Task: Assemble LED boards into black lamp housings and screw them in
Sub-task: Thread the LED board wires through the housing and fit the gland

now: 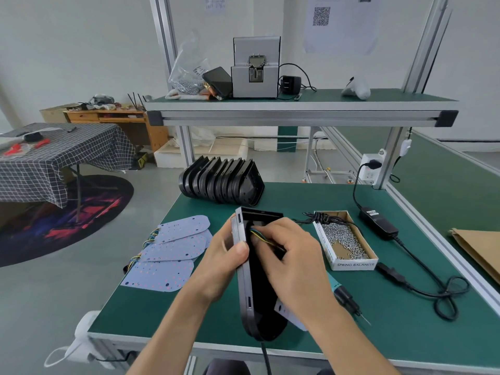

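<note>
My left hand grips the left rim of a black lamp housing, held tilted above the green bench. My right hand reaches into the housing and pinches coloured wires near its top. A white LED board pokes out under my right wrist, mostly hidden. Several more LED boards with wire tails lie fanned on the bench to the left. A row of empty black housings stands at the back of the bench.
A cardboard box of screws sits right of my hands. An electric screwdriver lies beside my right forearm, its cable and power adapter trailing to the right. A screw feeder machine stands on the upper shelf.
</note>
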`<state>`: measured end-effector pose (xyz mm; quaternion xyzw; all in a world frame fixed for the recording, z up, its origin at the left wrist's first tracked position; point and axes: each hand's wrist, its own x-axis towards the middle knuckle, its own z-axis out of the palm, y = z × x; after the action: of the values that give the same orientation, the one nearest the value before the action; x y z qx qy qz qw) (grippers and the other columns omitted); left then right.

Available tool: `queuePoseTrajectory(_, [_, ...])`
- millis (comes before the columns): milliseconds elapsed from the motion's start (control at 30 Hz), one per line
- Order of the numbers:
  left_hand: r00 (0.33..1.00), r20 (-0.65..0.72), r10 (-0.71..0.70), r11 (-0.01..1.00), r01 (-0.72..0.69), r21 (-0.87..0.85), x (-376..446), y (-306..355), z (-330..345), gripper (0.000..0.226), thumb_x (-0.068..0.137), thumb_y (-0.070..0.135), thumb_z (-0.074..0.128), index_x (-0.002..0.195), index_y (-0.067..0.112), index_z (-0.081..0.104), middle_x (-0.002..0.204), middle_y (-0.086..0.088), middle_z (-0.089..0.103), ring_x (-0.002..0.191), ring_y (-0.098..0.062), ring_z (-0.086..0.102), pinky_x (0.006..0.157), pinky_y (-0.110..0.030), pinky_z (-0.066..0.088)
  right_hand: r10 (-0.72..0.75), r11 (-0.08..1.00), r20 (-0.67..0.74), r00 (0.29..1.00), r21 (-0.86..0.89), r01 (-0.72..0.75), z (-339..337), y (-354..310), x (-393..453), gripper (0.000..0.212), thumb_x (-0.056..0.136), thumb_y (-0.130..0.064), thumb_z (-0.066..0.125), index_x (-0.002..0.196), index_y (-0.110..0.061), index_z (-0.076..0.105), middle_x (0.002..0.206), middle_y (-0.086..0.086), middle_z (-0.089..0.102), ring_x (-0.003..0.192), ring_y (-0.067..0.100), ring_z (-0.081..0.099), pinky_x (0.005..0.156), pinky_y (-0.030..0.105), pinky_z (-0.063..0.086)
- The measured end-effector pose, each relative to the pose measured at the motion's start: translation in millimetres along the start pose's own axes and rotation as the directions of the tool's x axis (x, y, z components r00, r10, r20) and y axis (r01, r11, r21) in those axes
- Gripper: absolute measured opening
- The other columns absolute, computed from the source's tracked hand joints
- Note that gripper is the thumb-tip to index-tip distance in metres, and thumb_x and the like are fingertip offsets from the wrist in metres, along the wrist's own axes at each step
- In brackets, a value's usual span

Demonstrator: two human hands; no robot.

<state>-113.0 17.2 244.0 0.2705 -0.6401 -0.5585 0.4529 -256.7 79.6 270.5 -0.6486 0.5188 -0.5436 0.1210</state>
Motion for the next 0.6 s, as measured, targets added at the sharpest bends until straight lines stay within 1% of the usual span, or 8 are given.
queuePoseTrajectory(67, [1.0,0.016,0.002,1.0,-0.002,0.017,-1,-3,-3,0.073,0.087,0.055,0.07,0.137,0.003,0.057,0.13,-0.029,0.063,0.121,-0.038,0.061,0.11,-0.068,0.042,0.002,1.0,0.065,0.998,-0.015,-0.001,-5,0,3,0.016,0.096,-0.031,0.064,0.103,-0.036,0.077,0.101,-0.022,0.068,0.099,0.004,0.066,0.088,0.043,0.051])
queuePoseTrajectory(133, [1.0,0.031,0.007,1.0,-0.008,0.008,-2,-1,-4,0.079,0.084,0.063,0.077,0.137,0.008,0.058,0.13,-0.024,0.065,0.121,-0.035,0.062,0.107,-0.058,0.047,0.013,1.0,0.116,0.993,-0.016,-0.011,-9,0,5,0.021,0.096,-0.031,0.06,0.108,-0.037,0.076,0.104,-0.023,0.069,0.103,0.002,0.065,0.091,0.039,0.051])
queuePoseTrajectory(200, [0.998,0.061,0.017,1.0,-0.018,0.014,-1,1,-3,0.079,0.081,0.066,0.078,0.136,0.012,0.06,0.128,-0.022,0.066,0.118,-0.031,0.063,0.103,-0.052,0.05,0.016,0.998,0.157,0.988,-0.057,-0.007,-12,0,6,0.022,0.097,-0.029,0.059,0.11,-0.038,0.075,0.103,-0.022,0.069,0.103,0.002,0.064,0.094,0.043,0.05])
queuePoseTrajectory(367, [0.993,0.097,0.067,0.998,-0.068,0.009,0,0,-4,0.078,0.082,0.065,0.078,0.136,0.012,0.06,0.128,-0.027,0.063,0.118,-0.032,0.064,0.102,-0.048,0.051,0.133,0.991,0.256,0.957,-0.028,-0.131,-19,0,10,0.022,0.098,-0.03,0.06,0.108,-0.041,0.076,0.101,-0.014,0.073,0.102,0.006,0.066,0.094,0.04,0.051])
queuePoseTrajectory(433, [0.992,0.105,0.064,0.998,-0.065,0.014,0,-1,-4,0.08,0.081,0.065,0.078,0.136,0.01,0.06,0.129,-0.027,0.063,0.119,-0.037,0.064,0.103,-0.051,0.05,0.152,0.988,0.295,0.943,-0.04,-0.147,-22,0,11,0.023,0.097,-0.033,0.058,0.107,-0.043,0.075,0.1,-0.014,0.074,0.102,0.006,0.066,0.096,0.041,0.051])
queuePoseTrajectory(467, [0.992,0.113,0.058,0.998,-0.06,0.018,1,-1,-4,0.081,0.081,0.065,0.078,0.136,0.009,0.059,0.128,-0.027,0.063,0.118,-0.036,0.064,0.102,-0.051,0.051,0.159,0.987,0.307,0.938,-0.047,-0.152,-23,0,12,0.023,0.096,-0.034,0.057,0.106,-0.045,0.075,0.1,-0.015,0.074,0.102,0.006,0.066,0.097,0.041,0.051])
queuePoseTrajectory(533, [0.992,0.121,0.039,0.999,-0.042,0.027,0,-1,-3,0.078,0.081,0.064,0.079,0.134,0.011,0.061,0.123,-0.02,0.068,0.113,-0.024,0.066,0.097,-0.038,0.054,0.18,0.984,0.326,0.928,-0.06,-0.17,-25,1,13,0.023,0.094,-0.037,0.055,0.104,-0.048,0.074,0.099,-0.018,0.073,0.102,0.005,0.065,0.098,0.042,0.05])
queuePoseTrajectory(600, [0.991,0.13,0.02,0.999,-0.025,0.033,0,1,-2,0.07,0.082,0.062,0.079,0.13,0.014,0.063,0.112,-0.007,0.072,0.103,-0.013,0.066,0.087,-0.023,0.053,0.205,0.979,0.345,0.916,-0.075,-0.191,-25,1,13,0.025,0.093,-0.04,0.053,0.105,-0.048,0.073,0.101,-0.02,0.073,0.103,0.005,0.065,0.101,0.044,0.048])
